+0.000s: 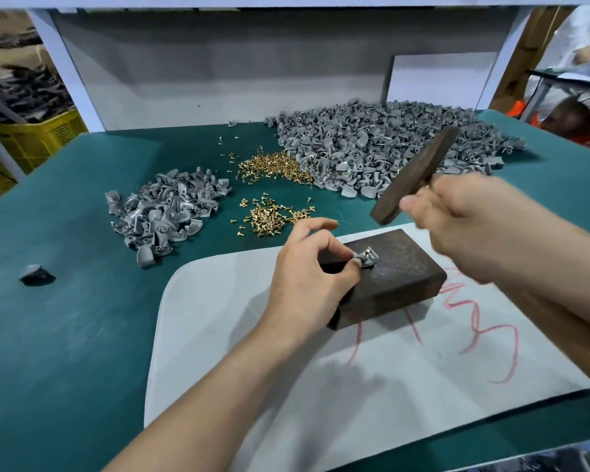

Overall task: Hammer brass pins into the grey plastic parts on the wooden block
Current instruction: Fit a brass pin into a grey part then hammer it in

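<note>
A dark wooden block (pixel 399 277) lies on a white sheet (pixel 239 335). On its top sits a grey plastic part (pixel 368 259) with a brass pin (pixel 367 252) standing in it. My left hand (pixel 307 281) pinches the part's left end between thumb and forefinger. My right hand (pixel 457 212) grips a dark wooden bar (pixel 414 177) used as a hammer, raised above and to the right of the part, tilted up toward the far right.
Two heaps of grey parts lie on the green table: a large heap (pixel 382 148) at the back right, a smaller heap (pixel 164 212) at the left. Loose brass pins (pixel 269 218) lie between them. One stray grey part (pixel 34 274) sits far left.
</note>
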`<state>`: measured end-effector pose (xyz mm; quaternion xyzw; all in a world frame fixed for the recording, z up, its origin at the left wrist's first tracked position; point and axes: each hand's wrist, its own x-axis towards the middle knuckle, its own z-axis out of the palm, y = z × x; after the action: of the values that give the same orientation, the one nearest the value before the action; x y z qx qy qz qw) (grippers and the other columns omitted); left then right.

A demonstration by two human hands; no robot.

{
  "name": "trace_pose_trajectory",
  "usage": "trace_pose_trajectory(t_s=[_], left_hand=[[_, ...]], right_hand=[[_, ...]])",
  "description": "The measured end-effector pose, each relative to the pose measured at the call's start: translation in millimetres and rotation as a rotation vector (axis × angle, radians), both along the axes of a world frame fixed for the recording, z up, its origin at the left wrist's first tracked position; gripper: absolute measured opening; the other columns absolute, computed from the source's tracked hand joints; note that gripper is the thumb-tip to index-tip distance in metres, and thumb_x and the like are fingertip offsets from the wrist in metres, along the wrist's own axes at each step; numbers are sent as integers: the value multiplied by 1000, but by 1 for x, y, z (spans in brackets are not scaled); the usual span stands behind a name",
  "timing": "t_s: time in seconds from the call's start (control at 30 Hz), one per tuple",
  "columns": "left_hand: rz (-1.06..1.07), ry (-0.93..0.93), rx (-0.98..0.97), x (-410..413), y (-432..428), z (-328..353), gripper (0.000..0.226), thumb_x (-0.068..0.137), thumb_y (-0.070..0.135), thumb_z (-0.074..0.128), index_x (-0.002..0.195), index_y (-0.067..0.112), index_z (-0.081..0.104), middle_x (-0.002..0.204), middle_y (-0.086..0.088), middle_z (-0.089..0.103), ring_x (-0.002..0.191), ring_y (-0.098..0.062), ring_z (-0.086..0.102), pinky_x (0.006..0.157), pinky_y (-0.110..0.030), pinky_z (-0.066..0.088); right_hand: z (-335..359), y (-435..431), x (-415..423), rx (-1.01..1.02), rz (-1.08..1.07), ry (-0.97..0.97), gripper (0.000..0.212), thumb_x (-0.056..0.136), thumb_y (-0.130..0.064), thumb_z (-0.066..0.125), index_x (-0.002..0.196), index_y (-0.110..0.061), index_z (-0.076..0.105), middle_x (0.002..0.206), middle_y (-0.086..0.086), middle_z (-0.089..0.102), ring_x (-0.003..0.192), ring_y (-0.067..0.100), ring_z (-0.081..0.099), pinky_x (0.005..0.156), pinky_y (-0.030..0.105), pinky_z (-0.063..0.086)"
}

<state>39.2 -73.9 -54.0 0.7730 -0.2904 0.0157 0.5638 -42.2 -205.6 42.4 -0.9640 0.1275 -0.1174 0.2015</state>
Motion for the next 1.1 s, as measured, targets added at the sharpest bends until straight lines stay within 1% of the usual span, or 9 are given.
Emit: trace_pose_trajectory(t_s=[0.1,0.23,0.33,0.43,0.57,0.67,0.77,0.97,1.1], left_hand=[[7,-14,-20,0,1,0,31,74,5,73,60,28,58,112,8,55,102,15,48,86,-7,35],[2,-5,-3,1,0,0,30,75,7,74,61,29,59,113,12,54,102,14,49,84,-4,35],[-13,-7,-21,1,1,-2,30,75,6,74,60,28,59,111,12,54,101,15,48,83,-6,36],[-13,7,-49,2,0,-3,27,75,7,74,61,26,61,110,13,55,102,14,50,81,-5,36],[-17,26,-50,2,0,-3,25,75,6,75,62,22,61,111,11,55,102,13,50,81,-7,36],[-8,17,-41,3,1,-3,19,75,8,74,63,20,64,114,15,55,104,13,49,82,-5,34],[-1,44,-43,3,1,-4,17,76,9,74,65,20,65,112,16,55,103,14,49,82,-4,34],[-6,-117,-61,-1,4,4,18,78,2,69,77,20,67,109,7,59,102,9,52,84,-7,36],[0,-163,-122,-2,7,9,22,77,-5,63,81,17,64,89,8,68,91,-3,60,83,-16,45]], right_hand=[[-9,7,-2,-23,17,87,39,99,-32,40,63,-19,37,59,-7,40,51,9,39,55,25,30],[5,-1,3,31,3,-53,41,98,-31,42,60,-16,38,46,-3,42,43,10,47,45,14,36],[-2,3,4,96,-18,36,42,101,-27,36,60,-22,31,56,-5,38,67,17,53,60,24,30],[5,-5,8,104,-7,-87,42,97,-33,37,58,-17,35,42,-4,47,44,4,50,46,12,38],[-5,-3,10,66,20,53,42,98,-33,38,59,-16,39,53,-5,41,51,13,41,49,26,28],[12,-18,13,415,0,-118,39,99,-29,43,64,-13,39,37,-8,31,30,9,25,30,17,20],[26,-36,13,605,-54,-259,37,100,-27,42,67,-10,40,32,-8,28,24,6,22,30,8,20],[-23,-69,24,890,-85,4,37,99,-29,43,71,-5,45,37,1,34,24,10,24,31,9,19],[-55,-89,45,1052,-228,115,35,100,-30,40,74,-8,43,39,0,34,22,9,23,32,7,18]])
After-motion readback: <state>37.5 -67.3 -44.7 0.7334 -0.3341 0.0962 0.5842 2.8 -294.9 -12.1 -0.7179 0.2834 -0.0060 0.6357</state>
